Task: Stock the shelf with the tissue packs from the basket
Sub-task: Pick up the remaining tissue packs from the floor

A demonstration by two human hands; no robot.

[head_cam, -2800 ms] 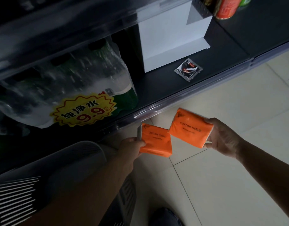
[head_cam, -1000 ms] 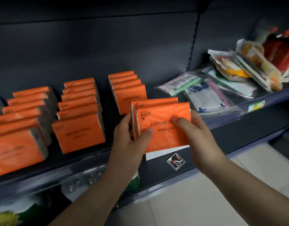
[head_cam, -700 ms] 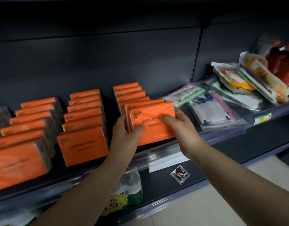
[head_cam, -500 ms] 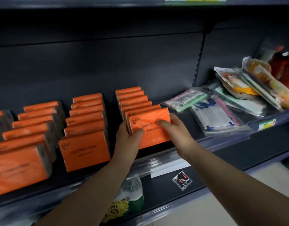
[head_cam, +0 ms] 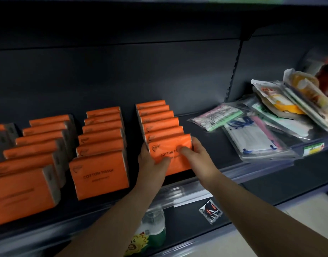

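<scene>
- Lowest and nearest, on the dark lower shelf (head_cam: pixel 185 219): a clear plastic water bottle with a green label (head_cam: pixel 153 225) and a small black foil packet (head_cam: pixel 210 213), well apart.
- Just above, near the front edge of the dark grey metal shelf (head_cam: pixel 209 143): left hand (head_cam: pixel 150 162) and right hand (head_cam: pixel 196 158), both wrapped round one flat orange tissue pack marked "COTTON TISSUE" (head_cam: pixel 168 145). Thumbs on the front face, fingers round the left and right sides.
- Held pack upright, at the front of the right-hand row of orange packs (head_cam: pixel 157 117), touching the pack behind.
- To the left: a middle row of orange packs (head_cam: pixel 102 171) and a left row of orange packs (head_cam: pixel 22 193), both reaching closer to the front edge.
- To the right, further along the same shelf: a loose heap of clear plastic bags (head_cam: pixel 255 140), with bright snack bags (head_cam: pixel 289 93) leaning behind.
- No basket in sight.
- Could go wrong: letting go too fast, so the soft pack tips forward and drops off the front edge.
- Could go wrong: pushing too hard, so the row slides back or leans crooked.
- Could go wrong: pulling the right hand away sideways and bumping the heap of bags.
</scene>
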